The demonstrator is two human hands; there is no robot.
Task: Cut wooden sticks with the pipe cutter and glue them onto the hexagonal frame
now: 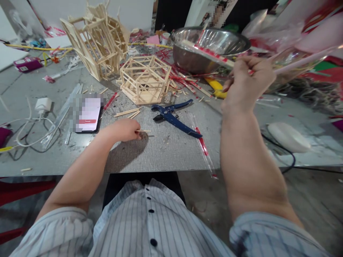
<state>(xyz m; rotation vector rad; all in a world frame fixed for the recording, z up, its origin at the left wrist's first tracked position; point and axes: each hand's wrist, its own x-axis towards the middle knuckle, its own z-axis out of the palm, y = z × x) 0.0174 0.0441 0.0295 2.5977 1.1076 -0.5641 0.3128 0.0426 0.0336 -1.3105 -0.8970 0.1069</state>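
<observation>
My left hand (123, 130) rests on the grey table (171, 157), fingers pinched on a short wooden stick (144, 131). My right hand (246, 84) is raised at the right, closed on a long wrapped chopstick (211, 54) with a clear red-marked sleeve that reaches toward the steel bowl (211, 48). Blue pliers (174, 116) lie between my hands. Behind them sits a hexagonal stick frame (144, 84), and a taller stick house (96, 43) stands at the back left. Loose sticks (128, 113) lie just beyond my left hand.
A phone (87, 116) lies left of my left hand, with a white charger and cable (40, 107) further left. An empty clear wrapper (203, 146) lies by the pliers. A white oval object (289, 137) and black cable sit right. Red scraps and wrappers litter the back.
</observation>
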